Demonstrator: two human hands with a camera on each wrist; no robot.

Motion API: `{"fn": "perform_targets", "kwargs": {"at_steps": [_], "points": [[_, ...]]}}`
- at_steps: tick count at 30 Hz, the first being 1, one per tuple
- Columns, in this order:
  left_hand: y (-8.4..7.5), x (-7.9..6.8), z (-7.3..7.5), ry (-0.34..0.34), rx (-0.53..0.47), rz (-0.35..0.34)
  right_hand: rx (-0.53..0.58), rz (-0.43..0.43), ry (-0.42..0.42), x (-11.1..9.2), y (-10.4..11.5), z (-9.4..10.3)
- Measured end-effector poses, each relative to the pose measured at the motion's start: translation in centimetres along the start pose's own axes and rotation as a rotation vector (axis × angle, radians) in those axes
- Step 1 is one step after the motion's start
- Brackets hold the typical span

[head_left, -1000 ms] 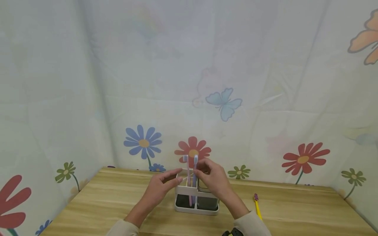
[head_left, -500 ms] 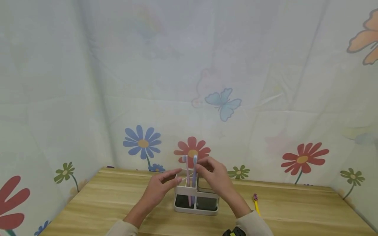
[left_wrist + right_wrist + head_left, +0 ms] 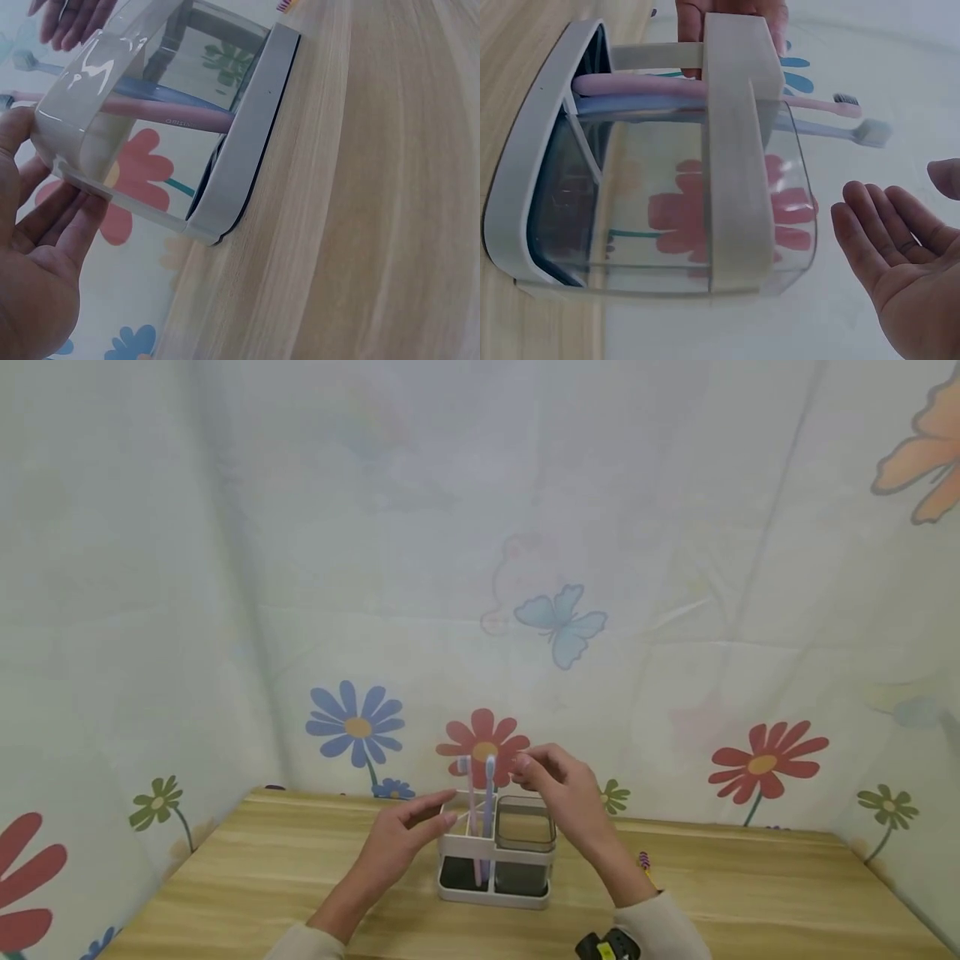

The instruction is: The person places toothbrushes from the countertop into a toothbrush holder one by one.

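Observation:
My left hand [image 3: 393,839] holds the upper left side of a white toothbrush holder [image 3: 468,846], thumb and fingers at its rim in the left wrist view. Two toothbrushes stand in the holder's left half, heads up: a pink toothbrush [image 3: 641,84] and a blue-purple toothbrush [image 3: 489,793]. A clear grey cup [image 3: 525,833] sits in the right half. My right hand [image 3: 573,797] is above and right of the cup, apart from the brushes. Nothing shows in its grasp; the right wrist view shows fingers [image 3: 877,225] extended with the thumb apart.
A yellow toothbrush with a purple-striped head [image 3: 644,862] lies on the wooden table [image 3: 750,893], mostly hidden by my right forearm. A black watch [image 3: 607,946] is at the right sleeve. Behind the table hangs a flower-patterned curtain [image 3: 412,635].
My right hand has let go of the blue-purple toothbrush and moved right and slightly up, uncovering the cup. My left hand stays at the holder. The view has shifted slightly.

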State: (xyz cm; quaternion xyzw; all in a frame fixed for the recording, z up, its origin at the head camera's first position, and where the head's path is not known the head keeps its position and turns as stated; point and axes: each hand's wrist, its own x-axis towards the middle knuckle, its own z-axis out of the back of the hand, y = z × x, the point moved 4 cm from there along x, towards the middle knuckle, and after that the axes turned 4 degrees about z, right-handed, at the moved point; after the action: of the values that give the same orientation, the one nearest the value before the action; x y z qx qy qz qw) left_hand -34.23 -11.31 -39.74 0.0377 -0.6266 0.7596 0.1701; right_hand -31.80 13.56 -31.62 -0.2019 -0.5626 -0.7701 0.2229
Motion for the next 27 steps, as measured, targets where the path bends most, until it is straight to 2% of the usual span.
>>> {"fn": "perform_targets", "kwargs": {"at_steps": [5,17,27], "points": [[-0.1,0.0,0.0,0.000,0.003,-0.012,0.001,0.028,-0.025,0.2,0.6,1.2],[-0.3,-0.1,-0.1,0.005,-0.012,-0.006,-0.036,0.030,-0.058,0.2,1.2,3.8],[-0.3,-0.1,-0.1,-0.007,0.001,0.002,-0.014,0.037,-0.060,0.2,1.4,4.2]]}}
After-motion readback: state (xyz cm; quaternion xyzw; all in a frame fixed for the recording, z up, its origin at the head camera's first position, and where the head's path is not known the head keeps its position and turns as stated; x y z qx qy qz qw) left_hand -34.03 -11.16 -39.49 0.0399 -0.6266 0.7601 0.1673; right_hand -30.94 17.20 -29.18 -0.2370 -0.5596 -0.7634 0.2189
